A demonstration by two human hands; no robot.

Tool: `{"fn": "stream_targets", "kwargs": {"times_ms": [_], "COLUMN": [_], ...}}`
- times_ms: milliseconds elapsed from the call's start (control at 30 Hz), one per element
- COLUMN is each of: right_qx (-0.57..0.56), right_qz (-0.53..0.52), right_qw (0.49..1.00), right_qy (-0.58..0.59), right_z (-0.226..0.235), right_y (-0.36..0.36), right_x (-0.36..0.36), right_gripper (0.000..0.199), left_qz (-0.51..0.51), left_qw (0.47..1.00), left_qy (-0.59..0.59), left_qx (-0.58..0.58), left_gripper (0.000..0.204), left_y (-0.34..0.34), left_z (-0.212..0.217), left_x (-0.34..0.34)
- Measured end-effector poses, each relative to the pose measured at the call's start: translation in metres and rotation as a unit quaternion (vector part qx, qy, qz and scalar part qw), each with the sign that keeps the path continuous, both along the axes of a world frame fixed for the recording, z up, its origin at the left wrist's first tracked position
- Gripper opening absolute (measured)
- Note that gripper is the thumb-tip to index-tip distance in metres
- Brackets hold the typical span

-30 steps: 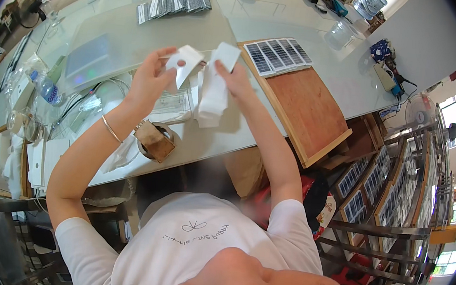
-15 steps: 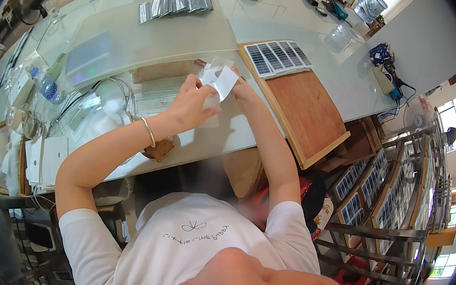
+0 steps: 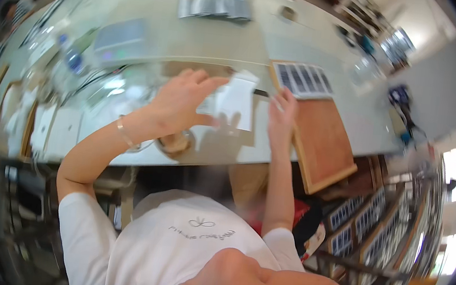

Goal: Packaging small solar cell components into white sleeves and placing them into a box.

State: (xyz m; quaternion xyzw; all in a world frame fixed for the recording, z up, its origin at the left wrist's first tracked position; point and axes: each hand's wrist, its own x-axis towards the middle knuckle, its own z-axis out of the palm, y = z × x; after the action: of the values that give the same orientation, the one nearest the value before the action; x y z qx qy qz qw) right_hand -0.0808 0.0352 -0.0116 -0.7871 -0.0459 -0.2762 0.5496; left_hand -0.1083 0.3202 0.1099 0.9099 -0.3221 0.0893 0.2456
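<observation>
Left hand [image 3: 182, 100] spread wide, right hand [image 3: 281, 117] loosely open, I could have skewed the white sheets [image 3: 237, 99] with a stray fingertip.

At six o'clock, the chest of the person's white T-shirt [image 3: 162, 250] carries one line of thin, dark lettering [image 3: 202, 234], gently curved and set just below a small looped, bow-like line drawing [image 3: 202, 222]. The letters are smeared, so the wording cannot be made out clearly. Toward ten o'clock, the clear plastic bottle [image 3: 73, 59] shows blue markings, too blurred to tell as print. Nothing else is legible.
</observation>
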Motion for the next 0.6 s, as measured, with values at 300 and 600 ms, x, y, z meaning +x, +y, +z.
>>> {"fn": "stream_targets", "kwargs": {"times_ms": [300, 600], "right_qx": [-0.145, -0.092], "right_qz": [-0.04, 0.102], "right_qw": [0.958, 0.921], "right_qy": [-0.245, -0.364], "right_z": [0.025, 0.044], "right_y": [0.034, 0.111], "right_x": [-0.087, -0.078], "right_gripper": [0.016, 0.023], "left_qz": [0.493, 0.664], "left_qw": [0.789, 0.677], "left_qy": [-0.165, 0.309], "left_qx": [-0.328, -0.074], "left_gripper": [0.015, 0.03], "left_y": [0.185, 0.292], "left_z": [-0.083, -0.411], "left_x": [-0.212, -0.311]}}
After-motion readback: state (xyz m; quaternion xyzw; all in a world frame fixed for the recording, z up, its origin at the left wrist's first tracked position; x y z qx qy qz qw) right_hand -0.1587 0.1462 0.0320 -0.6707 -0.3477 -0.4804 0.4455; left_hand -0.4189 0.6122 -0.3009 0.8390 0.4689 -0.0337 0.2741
